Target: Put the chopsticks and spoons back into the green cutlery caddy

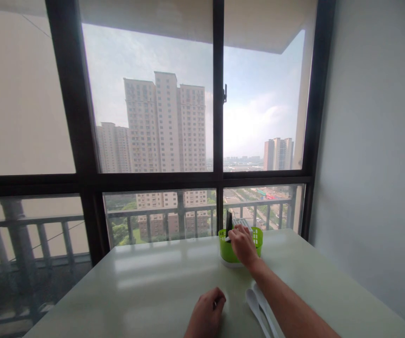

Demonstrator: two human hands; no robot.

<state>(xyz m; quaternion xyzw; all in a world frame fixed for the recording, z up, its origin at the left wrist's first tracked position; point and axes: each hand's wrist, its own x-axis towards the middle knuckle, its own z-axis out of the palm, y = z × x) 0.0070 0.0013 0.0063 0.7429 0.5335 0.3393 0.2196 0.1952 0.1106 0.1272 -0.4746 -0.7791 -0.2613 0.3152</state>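
Observation:
A green slotted utensil basket [228, 252] stands on a white base near the far edge of the table. Over its opening reaches my right hand [244, 245], fingers pinched together; what they grip is hidden. Dark chopsticks [229, 219] rise from the basket just left of those fingers, and a pale slatted piece [242, 222] shows behind them. My left hand [207, 310] rests on the table near the front, loosely curled into a fist with nothing visible in it. Two white spoons [254, 304] lie side by side between my left hand and my right forearm.
The glossy pale table [146, 286] runs up to a dark-framed window [153, 180]. Outside are a railing and tall buildings. A plain wall [375, 164] borders the right side.

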